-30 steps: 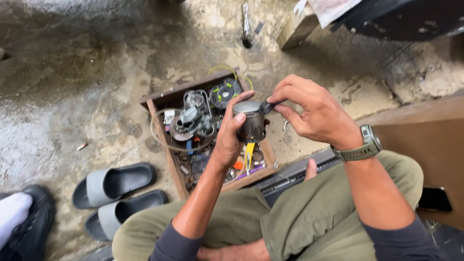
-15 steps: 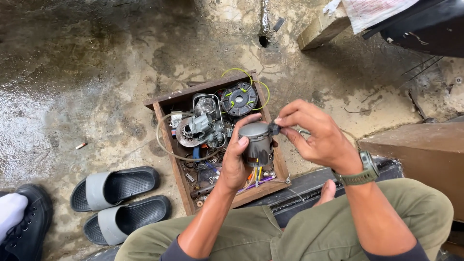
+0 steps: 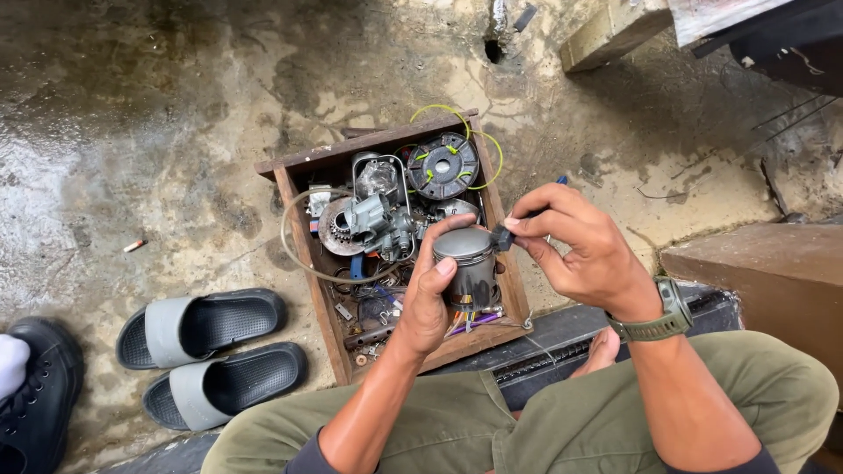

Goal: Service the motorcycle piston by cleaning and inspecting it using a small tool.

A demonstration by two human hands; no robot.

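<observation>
Stained concrete floor (image 3: 158,105); left hand (image 3: 430,303) grips metal cylinder (image 3: 467,263); right hand (image 3: 575,250) pinches black piece (image 3: 500,237).

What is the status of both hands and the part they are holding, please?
Left hand gripping grey metal cylinder. Right hand pinching small black piece at its rim. Wooden parts box below; nothing blocking.

Open wooden box (image 3: 299,219) on stained concrete floor (image 3: 132,105), full of metal engine parts. Inside, top right corner: black round coil part (image 3: 442,165) with yellow-green wire. Left of box: pair of grey slide sandals (image 3: 206,347); further left, black shoe (image 3: 35,386). Above box: small hole (image 3: 493,50) in floor.
</observation>
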